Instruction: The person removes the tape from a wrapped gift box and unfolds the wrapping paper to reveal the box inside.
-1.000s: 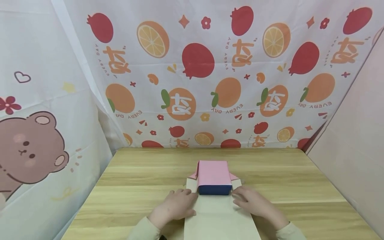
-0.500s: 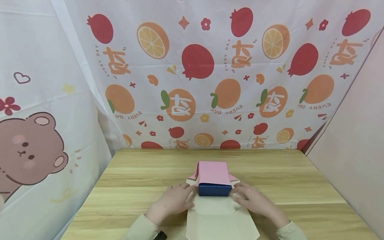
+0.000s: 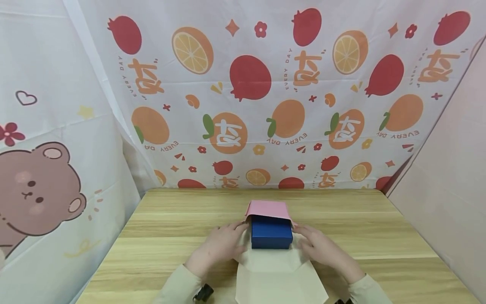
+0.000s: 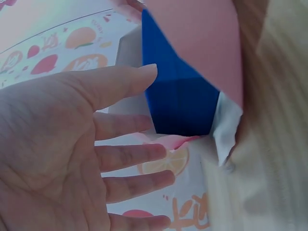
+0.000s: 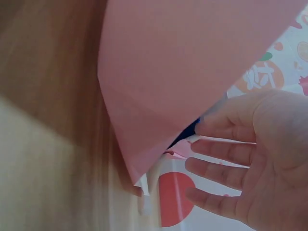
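Note:
A blue box (image 3: 271,236) rests on a sheet of wrapping paper (image 3: 279,283), cream inside and pink outside. The sheet's far end, a pink flap (image 3: 268,207), stands partly folded over the back of the box. My left hand (image 3: 217,250) lies along the box's left side, fingers extended near the paper's folded edge. In the left wrist view its thumb reaches up to the blue box (image 4: 180,101). On the other side my right hand (image 3: 322,249) has its fingers stretched toward the flap; in the right wrist view the pink paper (image 5: 168,62) hides most of the box.
A wood-grain table (image 3: 182,215) lies beneath everything. Behind it hangs a white curtain (image 3: 258,118) printed with fruit, and a bear-print curtain (image 3: 41,190) hangs on the left. A pale wall (image 3: 448,169) borders the right. Black straps (image 3: 203,292) show at the wrists.
The pink flap has risen and slipped back from the box's front edge, baring more of the blue top. Both hands have shifted slightly away from me along the box's sides.

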A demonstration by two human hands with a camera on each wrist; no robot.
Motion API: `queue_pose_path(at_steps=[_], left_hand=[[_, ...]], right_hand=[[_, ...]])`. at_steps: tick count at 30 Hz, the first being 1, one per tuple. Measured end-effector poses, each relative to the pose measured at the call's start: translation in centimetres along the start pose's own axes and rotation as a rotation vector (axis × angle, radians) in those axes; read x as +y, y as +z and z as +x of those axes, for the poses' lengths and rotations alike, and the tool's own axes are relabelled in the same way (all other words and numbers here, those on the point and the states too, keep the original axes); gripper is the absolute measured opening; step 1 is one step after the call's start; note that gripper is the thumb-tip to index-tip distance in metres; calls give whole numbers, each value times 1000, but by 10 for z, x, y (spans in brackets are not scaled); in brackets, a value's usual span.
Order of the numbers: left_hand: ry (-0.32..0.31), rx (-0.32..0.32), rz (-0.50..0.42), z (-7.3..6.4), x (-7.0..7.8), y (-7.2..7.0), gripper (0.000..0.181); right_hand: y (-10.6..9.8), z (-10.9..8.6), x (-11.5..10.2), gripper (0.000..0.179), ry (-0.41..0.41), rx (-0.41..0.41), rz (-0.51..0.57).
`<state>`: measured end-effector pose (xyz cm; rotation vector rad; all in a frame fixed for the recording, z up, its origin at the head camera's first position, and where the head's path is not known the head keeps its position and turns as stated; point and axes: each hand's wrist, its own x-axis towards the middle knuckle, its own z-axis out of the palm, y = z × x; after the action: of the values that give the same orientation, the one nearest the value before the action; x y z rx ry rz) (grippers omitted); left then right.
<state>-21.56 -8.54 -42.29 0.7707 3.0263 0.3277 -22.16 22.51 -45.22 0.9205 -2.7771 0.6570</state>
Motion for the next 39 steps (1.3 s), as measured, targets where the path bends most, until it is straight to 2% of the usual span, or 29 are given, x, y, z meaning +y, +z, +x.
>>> queue_pose_path(at_steps=[6, 8, 13, 17, 21, 24, 27, 33, 35, 39], left_hand=[[-3, 67, 39, 17, -4, -4, 61], [-10, 91, 60, 24, -6, -5, 61], [-23, 170, 123, 39, -13, -9, 61], [-24, 236, 175, 51, -19, -11, 62], [-18, 277, 212, 63, -24, -12, 64], [-19, 279, 244, 73, -27, -12, 63], [-25, 253, 314, 84, -29, -12, 61], [-39, 207, 460, 101, -38, -4, 61], [-53, 189, 488, 105, -42, -1, 62], [-77, 126, 480, 109, -45, 3, 63]], right_hand=[[-3, 17, 2, 32, 0, 71, -3], [-3, 24, 4, 33, 2, 109, -34], [0, 41, 14, 35, -15, 208, -174], [2, 52, 26, 39, -33, 265, -295], [2, 62, 35, 43, -47, 308, -371], [0, 70, 40, 45, -15, 290, -423], [-1, 76, 46, 46, 34, 241, -504], [2, 85, 58, 49, 78, 147, -568], [4, 88, 61, 50, 83, 113, -575], [5, 93, 67, 44, 91, 35, -560]])
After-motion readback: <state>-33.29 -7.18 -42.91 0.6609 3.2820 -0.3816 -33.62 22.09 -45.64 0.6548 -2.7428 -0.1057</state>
